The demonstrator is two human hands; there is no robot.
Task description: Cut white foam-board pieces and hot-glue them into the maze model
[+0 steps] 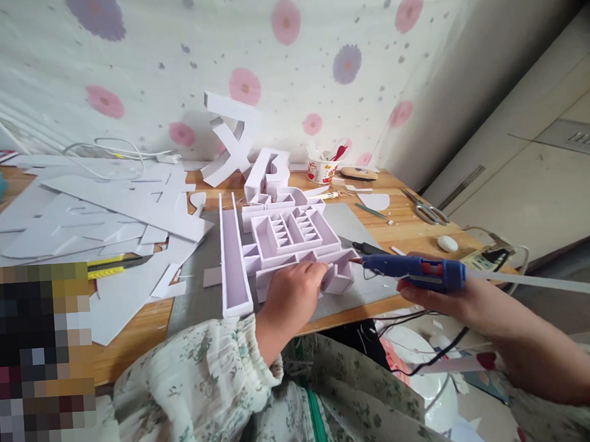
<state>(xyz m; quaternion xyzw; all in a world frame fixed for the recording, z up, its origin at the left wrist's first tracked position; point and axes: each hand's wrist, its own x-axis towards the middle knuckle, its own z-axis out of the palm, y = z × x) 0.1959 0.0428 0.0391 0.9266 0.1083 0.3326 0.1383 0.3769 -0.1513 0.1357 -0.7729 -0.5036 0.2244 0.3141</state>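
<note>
A white foam-board model (286, 238), shaped like a large character with many small walled cells, lies on a grey mat (348, 221) on the wooden table. My left hand (292, 294) rests on its near edge, fingers curled and pressing a foam strip against the model. My right hand (440, 299) grips a blue hot glue gun (412, 270), held level, its nozzle pointing left at the model's near right corner, close to my left fingertips. A clear glue stick (543, 284) juts from the gun's back. The gun's black cord hangs below the table edge.
Loose white foam sheets (100, 219) and a yellow utility knife (115, 264) cover the table's left. Two finished foam characters (233, 141) stand at the back by the flowered cloth. A cup (322, 169), scissors (427, 209) and a power strip (487, 257) lie to the right.
</note>
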